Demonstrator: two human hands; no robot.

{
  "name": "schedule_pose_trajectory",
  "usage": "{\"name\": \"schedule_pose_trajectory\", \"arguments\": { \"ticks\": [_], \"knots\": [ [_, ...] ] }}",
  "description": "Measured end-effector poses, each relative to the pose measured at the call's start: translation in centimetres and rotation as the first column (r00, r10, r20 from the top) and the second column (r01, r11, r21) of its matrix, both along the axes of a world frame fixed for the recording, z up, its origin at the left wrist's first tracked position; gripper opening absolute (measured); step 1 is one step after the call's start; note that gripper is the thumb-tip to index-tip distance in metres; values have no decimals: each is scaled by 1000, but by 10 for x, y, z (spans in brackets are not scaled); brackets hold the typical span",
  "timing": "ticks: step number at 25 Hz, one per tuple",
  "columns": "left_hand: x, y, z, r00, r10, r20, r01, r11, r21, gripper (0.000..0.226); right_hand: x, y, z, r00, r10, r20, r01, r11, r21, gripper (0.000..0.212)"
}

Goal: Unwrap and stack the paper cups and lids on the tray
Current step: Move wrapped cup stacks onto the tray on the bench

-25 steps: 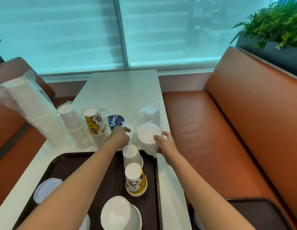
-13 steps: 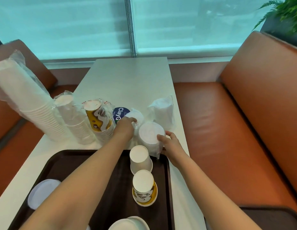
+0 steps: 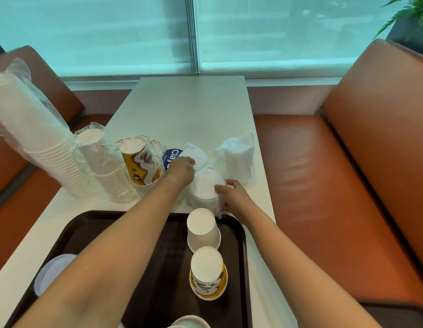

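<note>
A tall wrapped stack of white cups [image 3: 40, 147] is seen leaning at the left edge of the worktop [image 3: 189, 110]. Just beside it a narrower wrapped cup stack [image 3: 104, 171] is found, then a wrapped stack of yellow printed cups [image 3: 141, 164]. A white lid [image 3: 49, 273] lies at the left side of the brown tray [image 3: 156, 280]. The left hand [image 3: 179, 171] is placed on a wrapped bundle of lids [image 3: 196, 155], beside a blue round sticker [image 3: 172, 155]; its grip cannot be told. The right hand [image 3: 234, 195] is curled round the wrapped lid stack [image 3: 205, 190], at the tray's far edge. The hands are held apart. On the tray an upturned white cup [image 3: 203, 230] and an upturned yellow cup [image 3: 208, 273] are set. A further wrapped bundle [image 3: 236, 159] stands at the right.
</note>
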State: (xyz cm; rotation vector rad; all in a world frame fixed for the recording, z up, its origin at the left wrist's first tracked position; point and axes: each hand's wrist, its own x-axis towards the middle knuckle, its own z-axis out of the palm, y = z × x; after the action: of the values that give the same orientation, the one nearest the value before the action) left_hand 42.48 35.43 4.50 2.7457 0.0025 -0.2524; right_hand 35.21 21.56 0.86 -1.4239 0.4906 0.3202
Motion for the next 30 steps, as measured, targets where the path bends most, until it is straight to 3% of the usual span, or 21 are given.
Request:
{"name": "schedule_pose_trajectory", "arguments": {
  "ticks": [3,7,13,15,18,23,26,30],
  "knots": [
    [-4,-6,8,998,-34,-45,34,999,-9,40,4,9,-4,998,63,2,-62,987,-147,48],
    [-1,-7,7,996,-34,-81,33,999,-19,45,9,23,-6,974,225,-28,-219,901,-375,51],
    [-7,-4,8,995,-66,-69,68,997,25,46,8,27,-4,959,283,-4,-260,875,-409,58],
    [-12,-5,15,998,-61,-25,61,998,4,45,3,22,0,963,267,25,-232,874,-426,62],
    [-30,-9,39,995,-71,66,72,997,-22,44,-17,-5,11,976,189,110,-135,917,-375,46],
    [-92,-56,86,968,-229,102,241,962,-128,36,-70,-76,27,988,29,152,36,915,-402,29],
    [-139,-104,103,930,-356,88,366,917,-159,35,-99,-107,36,987,47,156,39,862,-505,27],
    [-204,-174,83,882,-470,-23,457,869,-191,33,-158,-164,35,987,-61,151,123,886,-447,26]
  ]
}}
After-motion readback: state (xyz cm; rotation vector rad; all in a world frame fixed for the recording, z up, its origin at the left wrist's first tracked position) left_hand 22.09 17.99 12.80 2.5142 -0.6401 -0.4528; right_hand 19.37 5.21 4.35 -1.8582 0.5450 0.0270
